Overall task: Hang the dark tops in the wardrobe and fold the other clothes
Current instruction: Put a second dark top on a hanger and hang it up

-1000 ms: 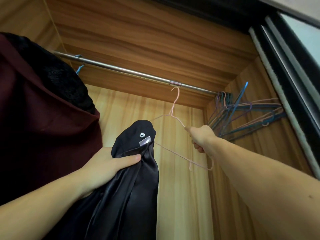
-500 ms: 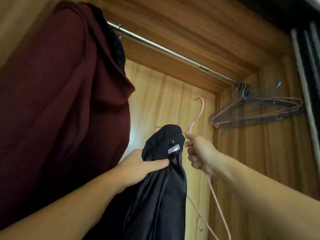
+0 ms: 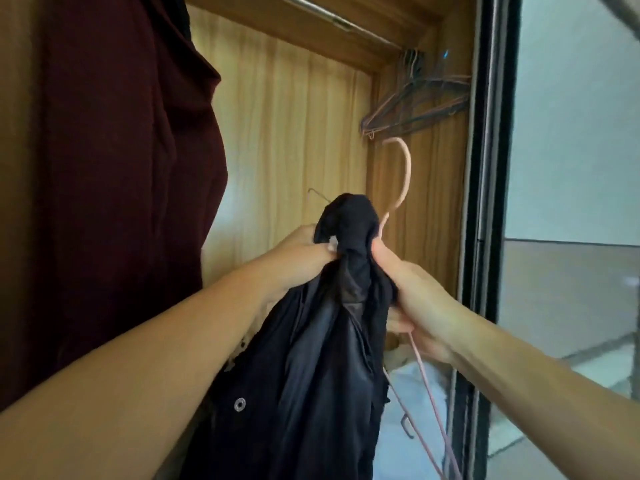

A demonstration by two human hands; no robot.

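1. Left hand [image 3: 304, 251] grips the bunched upper end of the black top [image 3: 311, 358], fingers curled into the cloth just below the knot of fabric that stands up between both hands

2. Right hand [image 3: 412, 299] is closed round the other side of the same bunch and also appears to hold the pink wire hanger [image 3: 403, 178]; the hook rises just above this hand and a wire limb runs down below it. Exactly how the wire sits in the fingers is hidden by cloth

3. The top hangs from the two hands, in front of the open wardrobe [image 3: 291, 116]; it is not on the rail [image 3: 332, 19], which lies well above and beyond the hands

4. Risk: one hanger tip seems to poke out beyond the left hand, so the wire may be threaded through a wadded collar. Pulling on could snag or stretch the fabric

5. Risk: the smooth, shiny cloth is likely slippery; easing either grip to spread the shoulders may let it slide off the thin wire

6. Risk: the maroon garment [image 3: 121, 168] hangs close beside the left hand and the spare hangers [image 3: 415, 102] cluster above the right; a blind lift could tangle the hook in either

7. Risk: a load seated on one side only would tip the hanger once hooked
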